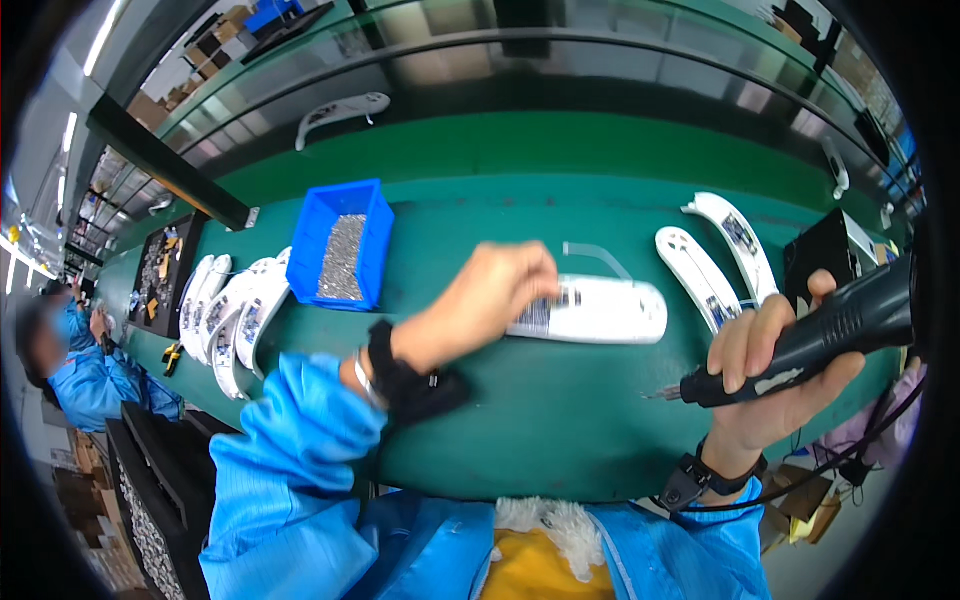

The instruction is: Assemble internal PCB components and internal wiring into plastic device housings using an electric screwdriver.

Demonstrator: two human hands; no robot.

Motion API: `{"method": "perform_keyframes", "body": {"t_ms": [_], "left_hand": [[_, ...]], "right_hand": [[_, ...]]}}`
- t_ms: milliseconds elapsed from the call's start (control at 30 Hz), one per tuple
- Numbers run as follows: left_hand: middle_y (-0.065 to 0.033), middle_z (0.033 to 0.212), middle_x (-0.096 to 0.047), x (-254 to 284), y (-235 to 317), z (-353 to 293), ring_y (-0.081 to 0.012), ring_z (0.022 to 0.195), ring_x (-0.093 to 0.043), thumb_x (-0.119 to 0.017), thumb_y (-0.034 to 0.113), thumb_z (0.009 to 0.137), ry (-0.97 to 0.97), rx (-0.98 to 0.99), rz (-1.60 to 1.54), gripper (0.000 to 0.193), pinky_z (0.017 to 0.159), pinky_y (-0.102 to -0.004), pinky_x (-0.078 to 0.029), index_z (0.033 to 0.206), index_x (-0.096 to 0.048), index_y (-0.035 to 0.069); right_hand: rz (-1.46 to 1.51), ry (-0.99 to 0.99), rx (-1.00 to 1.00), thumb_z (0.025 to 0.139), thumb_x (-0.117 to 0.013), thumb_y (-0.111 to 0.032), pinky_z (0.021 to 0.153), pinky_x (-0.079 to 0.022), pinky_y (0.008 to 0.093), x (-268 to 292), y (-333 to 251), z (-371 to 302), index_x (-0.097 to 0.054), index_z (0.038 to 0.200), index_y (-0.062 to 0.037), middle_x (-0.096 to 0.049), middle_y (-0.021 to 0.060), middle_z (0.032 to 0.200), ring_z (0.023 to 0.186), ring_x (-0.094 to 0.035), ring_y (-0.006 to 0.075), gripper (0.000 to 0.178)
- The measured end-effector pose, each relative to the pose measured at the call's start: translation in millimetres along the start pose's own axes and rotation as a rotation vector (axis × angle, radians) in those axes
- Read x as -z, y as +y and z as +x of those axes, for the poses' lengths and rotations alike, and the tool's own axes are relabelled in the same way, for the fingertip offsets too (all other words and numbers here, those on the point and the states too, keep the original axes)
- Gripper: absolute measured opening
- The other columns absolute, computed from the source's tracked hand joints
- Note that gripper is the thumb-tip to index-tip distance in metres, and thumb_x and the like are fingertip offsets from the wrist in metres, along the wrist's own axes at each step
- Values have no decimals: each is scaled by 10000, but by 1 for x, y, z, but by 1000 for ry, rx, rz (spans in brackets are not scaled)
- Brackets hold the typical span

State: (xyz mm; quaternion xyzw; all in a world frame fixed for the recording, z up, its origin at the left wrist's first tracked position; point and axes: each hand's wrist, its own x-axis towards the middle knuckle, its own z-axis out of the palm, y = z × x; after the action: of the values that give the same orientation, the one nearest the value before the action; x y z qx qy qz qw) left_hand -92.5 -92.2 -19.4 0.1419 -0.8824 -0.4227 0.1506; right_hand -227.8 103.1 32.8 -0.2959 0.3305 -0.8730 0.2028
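In the middle of the green workbench lies a long white plastic housing (610,312) with small electronic parts on it and a pale flat ribbon cable (597,256) sticking out behind. My left hand (490,295) is over the housing's left end, thumb and fingers pinched together; whatever is between the fingertips is too small to make out. My right hand (765,365) is wrapped round a black electric screwdriver (830,335) to the right. Its thin bit points left, apart from the housing and a little nearer to me.
A blue bin (381,245) of small metal screws stands behind my left forearm. Several white housings (240,310) lie left of it, and two more (735,240) at the right. A black tray (190,240) of parts is farther left, near a seated co-worker (85,360). A cord hangs at right.
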Motion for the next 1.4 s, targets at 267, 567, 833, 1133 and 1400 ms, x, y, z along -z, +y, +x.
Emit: {"method": "perform_keyframes", "body": {"t_ms": [267,567,833,1133,1400], "left_hand": [[-109,748,-650,81,-95,167,-153,669,-604,-654,152,801,179,-45,273,164,626,-286,-472,838,-631,-6],[-186,812,-654,303,-247,170,-336,767,-626,-609,413,781,92,330,1014,404,710,-420,-471,826,-685,18],[-122,792,-659,281,-250,150,-208,717,-607,-624,330,798,-7,564,614,328,673,-340,-460,887,-670,18],[-174,785,-602,147,-12,89,-267,721,-598,-606,117,752,-19,-80,610,145,652,-351,-467,795,-615,-21],[-122,793,-550,-51,47,-61,-297,769,-519,-660,43,694,5,-1,343,90,719,-357,-421,707,-579,5]], "right_hand": [[-135,-36,91,887,-332,-610,367,-392,227,5,18,3,-303,1252,-76,-435,30,543,373,-452,115,647],[-262,-13,48,852,-389,-635,374,-416,230,11,22,7,-277,1147,-88,-432,30,527,370,-468,121,632],[-308,15,43,833,-400,-659,368,-410,251,11,22,4,-277,1103,-84,-424,31,517,353,-450,135,647],[-130,-33,123,861,-367,-639,345,-388,247,-6,0,7,-326,1228,-67,-421,31,514,346,-440,126,681],[0,-280,143,853,-416,-624,384,-384,251,-19,7,-4,-295,1327,-74,-460,44,606,389,-440,117,737]]}}
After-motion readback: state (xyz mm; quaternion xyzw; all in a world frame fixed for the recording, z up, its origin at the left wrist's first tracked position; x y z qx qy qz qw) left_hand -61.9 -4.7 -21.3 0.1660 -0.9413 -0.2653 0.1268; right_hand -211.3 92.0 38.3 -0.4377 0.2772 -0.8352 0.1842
